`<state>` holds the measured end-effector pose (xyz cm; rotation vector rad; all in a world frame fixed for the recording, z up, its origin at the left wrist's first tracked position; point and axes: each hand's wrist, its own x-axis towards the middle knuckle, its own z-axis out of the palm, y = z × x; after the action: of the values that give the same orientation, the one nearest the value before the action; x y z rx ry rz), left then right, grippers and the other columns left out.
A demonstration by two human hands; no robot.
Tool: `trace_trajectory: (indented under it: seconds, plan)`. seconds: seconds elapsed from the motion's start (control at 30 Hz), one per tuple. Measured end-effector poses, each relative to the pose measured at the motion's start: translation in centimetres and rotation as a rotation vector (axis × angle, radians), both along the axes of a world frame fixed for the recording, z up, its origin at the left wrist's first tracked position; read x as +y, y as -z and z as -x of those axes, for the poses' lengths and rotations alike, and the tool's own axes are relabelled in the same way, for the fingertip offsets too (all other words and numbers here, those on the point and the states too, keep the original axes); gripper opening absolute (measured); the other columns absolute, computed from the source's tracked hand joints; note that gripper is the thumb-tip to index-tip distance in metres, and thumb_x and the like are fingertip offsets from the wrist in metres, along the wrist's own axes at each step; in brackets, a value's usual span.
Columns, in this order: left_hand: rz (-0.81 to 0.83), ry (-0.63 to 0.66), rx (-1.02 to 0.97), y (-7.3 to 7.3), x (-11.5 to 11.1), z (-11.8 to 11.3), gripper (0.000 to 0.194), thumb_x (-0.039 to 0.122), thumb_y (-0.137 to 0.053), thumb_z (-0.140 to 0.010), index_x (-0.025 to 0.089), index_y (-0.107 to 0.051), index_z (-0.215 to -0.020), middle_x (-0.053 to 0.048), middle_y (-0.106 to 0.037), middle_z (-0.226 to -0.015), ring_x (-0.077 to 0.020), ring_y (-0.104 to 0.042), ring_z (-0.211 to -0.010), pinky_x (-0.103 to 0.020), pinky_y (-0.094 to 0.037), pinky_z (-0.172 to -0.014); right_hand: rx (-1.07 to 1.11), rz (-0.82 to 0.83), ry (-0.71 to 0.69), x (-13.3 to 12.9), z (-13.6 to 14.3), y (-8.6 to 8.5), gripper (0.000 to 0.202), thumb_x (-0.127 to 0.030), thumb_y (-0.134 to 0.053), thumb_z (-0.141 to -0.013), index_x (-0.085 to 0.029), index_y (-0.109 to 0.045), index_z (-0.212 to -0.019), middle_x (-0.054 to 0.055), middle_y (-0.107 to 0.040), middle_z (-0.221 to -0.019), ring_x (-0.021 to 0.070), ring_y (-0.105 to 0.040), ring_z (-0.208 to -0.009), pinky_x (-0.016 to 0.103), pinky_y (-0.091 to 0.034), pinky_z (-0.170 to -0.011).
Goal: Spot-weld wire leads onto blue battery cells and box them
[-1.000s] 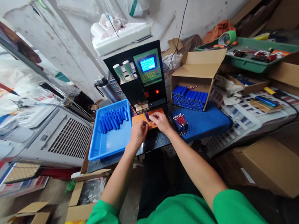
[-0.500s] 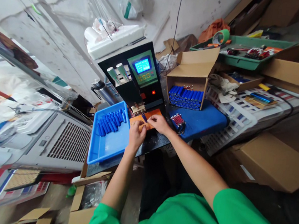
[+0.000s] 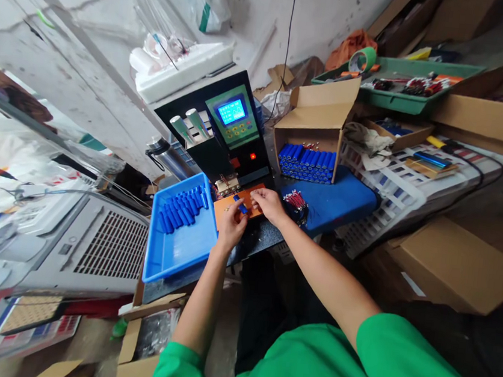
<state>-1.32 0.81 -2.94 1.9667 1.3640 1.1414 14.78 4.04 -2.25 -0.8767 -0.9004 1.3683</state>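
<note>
My left hand (image 3: 231,225) is closed on a blue cylindrical battery cell (image 3: 241,206), held over the orange plate (image 3: 224,212) of a black spot welder (image 3: 206,108). Beside it, my right hand (image 3: 269,206) has its fingers pinched together near the cell; what they hold, if anything, is too small to make out. The welder's electrode head (image 3: 227,184) sits just behind the cell, and its blue screen is lit. To the left, a blue plastic tray (image 3: 177,260) holds several blue cells (image 3: 180,209).
An open cardboard box (image 3: 314,136) packed with blue cells stands right of the welder. Red and black wire leads (image 3: 295,204) lie on the blue surface (image 3: 345,199). A steel flask (image 3: 171,156) stands behind the tray. A green tray (image 3: 406,103) and white crate (image 3: 382,191) are farther right.
The cell has come away from the electrode head toward me and turned in my left hand. My right fingers have drawn slightly away from it. The view has shifted a little.
</note>
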Motion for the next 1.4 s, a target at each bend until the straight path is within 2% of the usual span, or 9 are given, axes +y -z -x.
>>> trace_trajectory:
  seconds: [0.13, 0.27, 0.4, 0.53, 0.67, 0.97, 1.2, 1.4]
  plan:
    - [0.052, -0.08, -0.088, -1.3, -0.4, -0.4, 0.041, 0.033, -0.063, -0.089, 0.019, -0.061, -0.127, -0.004, -0.07, -0.089, -0.0157, -0.068, -0.077, -0.03, -0.057, -0.075, 0.036, 0.014, -0.019, 0.1, -0.1, 0.1, 0.038, -0.051, -0.078, -0.071, -0.017, -0.063, -0.073, -0.002, -0.062, -0.062, 0.0089, -0.054, -0.052, 0.02, -0.043, -0.05]
    - [0.148, -0.136, -0.101, -2.6, 0.1, -0.7, 0.029, 0.042, -0.06, -0.091, 0.019, -0.066, -0.108, -0.003, -0.069, -0.076, -0.0156, -0.065, -0.066, -0.028, -0.053, -0.065, 0.036, 0.024, -0.027, 0.1, -0.2, -0.1, 0.036, -0.048, -0.079, -0.072, -0.016, -0.063, -0.07, -0.001, -0.062, -0.06, 0.0085, -0.054, -0.051, 0.019, -0.042, -0.048]
    - [0.164, -0.197, -0.094, -3.0, 1.0, -0.7, 0.025, 0.044, -0.064, -0.086, 0.019, -0.068, -0.091, 0.001, -0.061, -0.064, -0.0131, -0.054, -0.055, -0.024, -0.043, -0.053, 0.016, 0.067, -0.024, 0.2, -0.2, -0.2, 0.034, -0.046, -0.078, -0.074, -0.016, -0.063, -0.069, -0.001, -0.061, -0.058, 0.0075, -0.053, -0.049, 0.018, -0.041, -0.047]
    - [0.093, -0.188, -0.122, -2.9, 1.3, -0.9, 0.021, 0.041, -0.063, -0.085, 0.02, -0.066, -0.082, 0.002, -0.055, -0.063, -0.0117, -0.049, -0.056, -0.023, -0.039, -0.054, 0.01, 0.083, -0.02, 0.3, 0.0, -0.3, 0.033, -0.045, -0.079, -0.073, -0.016, -0.063, -0.068, -0.001, -0.062, -0.058, 0.0073, -0.052, -0.048, 0.018, -0.041, -0.047]
    - [0.076, -0.186, -0.151, -2.6, 1.1, -1.4, 0.02, 0.038, -0.062, -0.086, 0.019, -0.068, -0.089, -0.001, -0.065, -0.074, -0.0142, -0.057, -0.066, -0.025, -0.045, -0.06, 0.011, 0.091, -0.015, 0.3, 0.1, -0.5, 0.031, -0.041, -0.079, -0.073, -0.016, -0.062, -0.066, -0.001, -0.06, -0.057, 0.0072, -0.051, -0.048, 0.018, -0.04, -0.046]
    - [0.091, -0.169, -0.221, -1.4, 0.9, -1.7, 0.028, 0.036, -0.059, -0.091, 0.018, -0.068, -0.11, -0.006, -0.072, -0.093, -0.0166, -0.065, -0.078, -0.029, -0.052, -0.075, -0.089, 0.099, 0.008, 0.2, 1.2, -1.6, 0.031, -0.04, -0.074, -0.076, -0.016, -0.06, -0.062, -0.002, -0.057, -0.053, 0.0064, -0.047, -0.045, 0.018, -0.037, -0.045]
    - [0.055, -0.224, -0.144, -1.2, 0.4, -1.7, 0.027, 0.034, -0.057, -0.094, 0.018, -0.069, -0.112, -0.005, -0.072, -0.089, -0.0162, -0.064, -0.074, -0.028, -0.051, -0.073, -0.014, 0.075, 0.01, 0.4, 2.7, -2.0, 0.031, -0.042, -0.073, -0.076, -0.018, -0.058, -0.062, -0.004, -0.053, -0.053, 0.0063, -0.045, -0.045, 0.019, -0.036, -0.045]
    - [0.059, -0.25, -0.131, -0.3, 0.8, -1.4, 0.026, 0.032, -0.058, -0.093, 0.02, -0.07, -0.112, -0.004, -0.071, -0.083, -0.0173, -0.065, -0.073, -0.029, -0.052, -0.072, -0.072, 0.063, 0.023, 0.7, 3.1, -1.6, 0.03, -0.044, -0.072, -0.075, -0.019, -0.058, -0.064, -0.004, -0.054, -0.054, 0.0082, -0.046, -0.046, 0.021, -0.035, -0.045]
